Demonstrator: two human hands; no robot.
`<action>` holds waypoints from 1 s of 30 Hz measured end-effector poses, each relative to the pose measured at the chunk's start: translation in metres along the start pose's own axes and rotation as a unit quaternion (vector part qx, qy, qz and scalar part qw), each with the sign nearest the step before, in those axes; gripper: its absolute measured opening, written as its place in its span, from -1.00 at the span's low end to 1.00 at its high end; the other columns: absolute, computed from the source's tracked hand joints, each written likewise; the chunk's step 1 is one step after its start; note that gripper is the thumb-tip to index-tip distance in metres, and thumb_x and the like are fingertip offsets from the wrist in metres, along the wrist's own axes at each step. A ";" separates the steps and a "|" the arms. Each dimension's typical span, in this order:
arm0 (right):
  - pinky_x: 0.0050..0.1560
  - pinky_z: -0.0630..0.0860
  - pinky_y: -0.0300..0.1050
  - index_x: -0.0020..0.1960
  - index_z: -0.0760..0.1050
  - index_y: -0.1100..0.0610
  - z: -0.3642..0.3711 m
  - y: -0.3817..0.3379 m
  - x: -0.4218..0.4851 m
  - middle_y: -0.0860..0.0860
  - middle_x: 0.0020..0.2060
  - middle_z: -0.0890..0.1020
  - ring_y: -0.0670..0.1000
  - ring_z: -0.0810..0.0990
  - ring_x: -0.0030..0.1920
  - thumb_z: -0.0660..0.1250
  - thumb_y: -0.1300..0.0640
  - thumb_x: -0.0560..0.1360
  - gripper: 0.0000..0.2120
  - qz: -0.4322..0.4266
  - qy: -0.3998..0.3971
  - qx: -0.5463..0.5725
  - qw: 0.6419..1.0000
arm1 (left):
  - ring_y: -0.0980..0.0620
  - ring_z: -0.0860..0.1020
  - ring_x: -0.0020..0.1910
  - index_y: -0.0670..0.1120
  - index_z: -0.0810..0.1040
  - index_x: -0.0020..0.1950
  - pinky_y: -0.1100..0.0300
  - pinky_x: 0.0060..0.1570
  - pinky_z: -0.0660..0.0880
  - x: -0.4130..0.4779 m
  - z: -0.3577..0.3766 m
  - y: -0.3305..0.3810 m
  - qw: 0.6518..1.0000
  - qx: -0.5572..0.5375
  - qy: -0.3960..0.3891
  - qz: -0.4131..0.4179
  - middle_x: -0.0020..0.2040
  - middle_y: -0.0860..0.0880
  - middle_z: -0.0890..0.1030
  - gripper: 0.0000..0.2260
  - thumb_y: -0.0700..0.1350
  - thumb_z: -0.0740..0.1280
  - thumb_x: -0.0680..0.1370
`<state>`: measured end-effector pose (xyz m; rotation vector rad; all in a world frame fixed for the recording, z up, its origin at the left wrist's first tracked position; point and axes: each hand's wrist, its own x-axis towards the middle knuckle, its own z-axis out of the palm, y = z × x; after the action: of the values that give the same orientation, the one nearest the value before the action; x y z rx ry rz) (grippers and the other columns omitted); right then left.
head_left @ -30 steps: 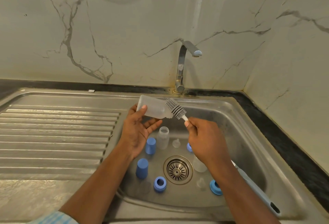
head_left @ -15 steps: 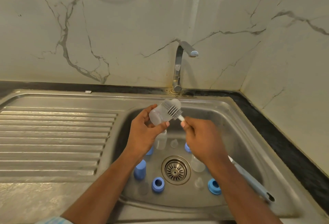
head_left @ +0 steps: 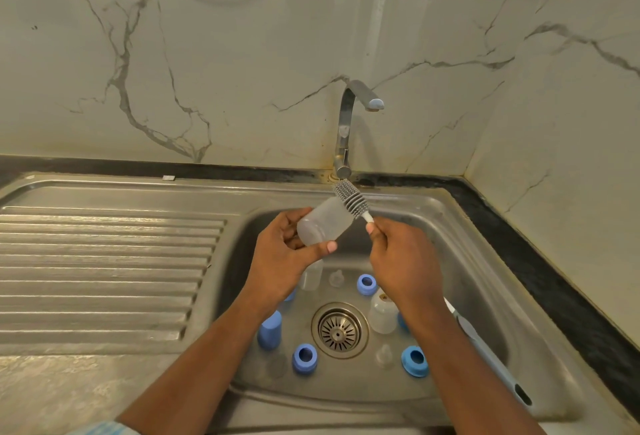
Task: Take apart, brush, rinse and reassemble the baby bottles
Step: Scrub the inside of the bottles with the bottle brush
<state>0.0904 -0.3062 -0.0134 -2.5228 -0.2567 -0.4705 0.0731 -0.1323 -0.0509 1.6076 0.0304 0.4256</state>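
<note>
The left grip (head_left: pixel 284 261) is curling round a clear bottle (head_left: pixel 320 228), with the thumb lying under its near end, and is holding it tilted above the sink (head_left: pixel 460 227). The right grip (head_left: pixel 403 261), just right of the left one, is pinching the white neck of a brush (head_left: pixel 349 200). The grey bristle head is sticking up and to the left from that grip and lying against the bottle's far end. Whether it is touching the mouth is hard to tell. The blue handle (head_left: pixel 491 355) is running down behind the right forearm towards the sink's near right corner.

On the sink floor, a drain (head_left: pixel 339 329) is sitting below and between the two grips. A second bottle (head_left: pixel 382 318) is standing below the right grip, and a third bottle (head_left: pixel 311 277) is showing partly under the left grip. A blue cap (head_left: pixel 269 330) is standing below the left grip. Blue rings (head_left: pixel 304 358) and clear teats (head_left: pixel 383 355) are lying around the drain. A tap (head_left: pixel 346 130) is standing beyond the grips, and a ribbed draining board (head_left: pixel 104 261) is stretching away left of the left grip.
</note>
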 end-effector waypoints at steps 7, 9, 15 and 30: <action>-0.36 0.40 0.01 -0.30 0.39 -0.01 -0.005 -0.009 -0.013 -0.07 -0.50 0.46 -0.03 0.45 -0.43 0.22 0.02 0.62 -0.69 -0.132 -0.087 0.070 0.985 | 0.17 0.68 -0.04 -0.14 0.55 0.17 0.38 -0.17 0.56 0.004 -0.008 0.001 0.999 -0.026 0.024 -0.015 0.03 -0.02 0.70 -0.56 -0.31 0.56 0.35; -0.36 0.36 -0.03 -0.30 0.40 -0.04 -0.007 -0.004 -0.007 -0.08 -0.51 0.42 -0.06 0.40 -0.44 0.22 0.03 0.62 -0.70 -0.113 -0.067 0.073 0.989 | 0.11 0.69 -0.01 -0.15 0.55 0.19 0.32 -0.13 0.59 0.004 -0.009 0.003 0.999 -0.042 0.022 -0.017 0.03 -0.03 0.71 -0.50 -0.23 0.59 0.30; -0.35 0.28 -0.09 -0.33 0.34 0.00 -0.007 0.014 0.005 -0.06 -0.49 0.39 -0.07 0.34 -0.44 0.18 0.02 0.65 -0.64 -0.015 0.004 0.041 0.999 | 0.03 0.70 0.02 -0.11 0.56 0.19 0.15 -0.02 0.64 0.000 -0.001 -0.001 0.998 -0.046 -0.009 -0.043 0.02 -0.01 0.72 -0.40 -0.02 0.60 0.20; -0.36 0.31 -0.06 -0.34 0.35 0.01 -0.003 0.013 0.006 -0.05 -0.51 0.37 -0.05 0.34 -0.46 0.19 0.01 0.64 -0.63 -0.018 0.010 0.053 0.998 | -0.11 0.71 -0.04 -0.22 0.49 0.21 0.16 -0.10 0.66 -0.005 0.006 0.013 0.962 -0.212 -0.025 -0.170 -0.01 -0.20 0.71 -0.47 0.04 0.46 0.36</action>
<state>0.0991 -0.3176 -0.0153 -2.4127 -0.3103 -0.4837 0.0670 -0.1404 -0.0396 1.1584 0.1645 0.1122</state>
